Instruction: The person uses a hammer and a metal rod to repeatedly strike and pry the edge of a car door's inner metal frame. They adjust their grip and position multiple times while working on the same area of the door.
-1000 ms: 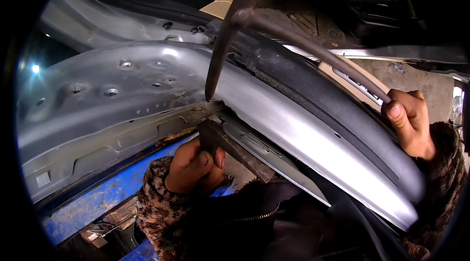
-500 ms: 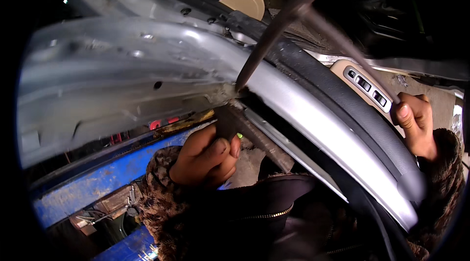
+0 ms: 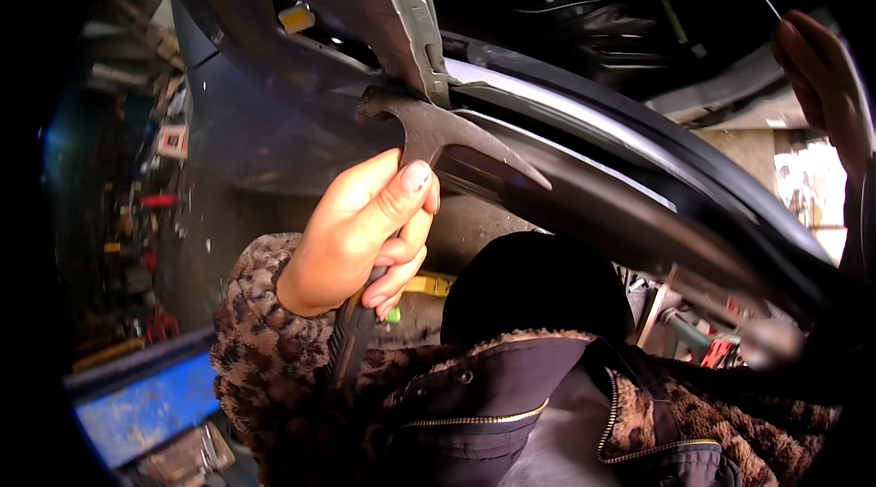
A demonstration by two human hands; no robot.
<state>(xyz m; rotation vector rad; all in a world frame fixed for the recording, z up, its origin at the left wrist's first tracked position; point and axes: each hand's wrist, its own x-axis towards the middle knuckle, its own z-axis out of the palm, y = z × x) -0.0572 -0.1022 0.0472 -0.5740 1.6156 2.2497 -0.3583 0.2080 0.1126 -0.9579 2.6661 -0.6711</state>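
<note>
My left hand [image 3: 365,227] is closed round the dark handle of a claw hammer [image 3: 438,136]. The hammer's head lies across the top of that fist, its curved claw pointing right. Directly behind the head, a grey window-frame post [image 3: 411,21] rises from a dark car door [image 3: 584,186]; whether the hammer touches the door cannot be told. At the far right, my right hand [image 3: 826,90] has its fingers hooked over the dark edge of the window frame. Shadow and the picture's rim hide part of that hand.
Dark car bodywork [image 3: 265,122] stretches left of the post, with an amber lamp [image 3: 297,19] near its top. A blue beam [image 3: 151,405] crosses the lower left. Assorted tools and parts clutter the floor on the left and lower right. The car's interior is in shadow beyond the door.
My view has shifted to the door's dark outer side. The hammer has turned, so its claw and handle now show. My right hand appears higher and further right on the frame.
</note>
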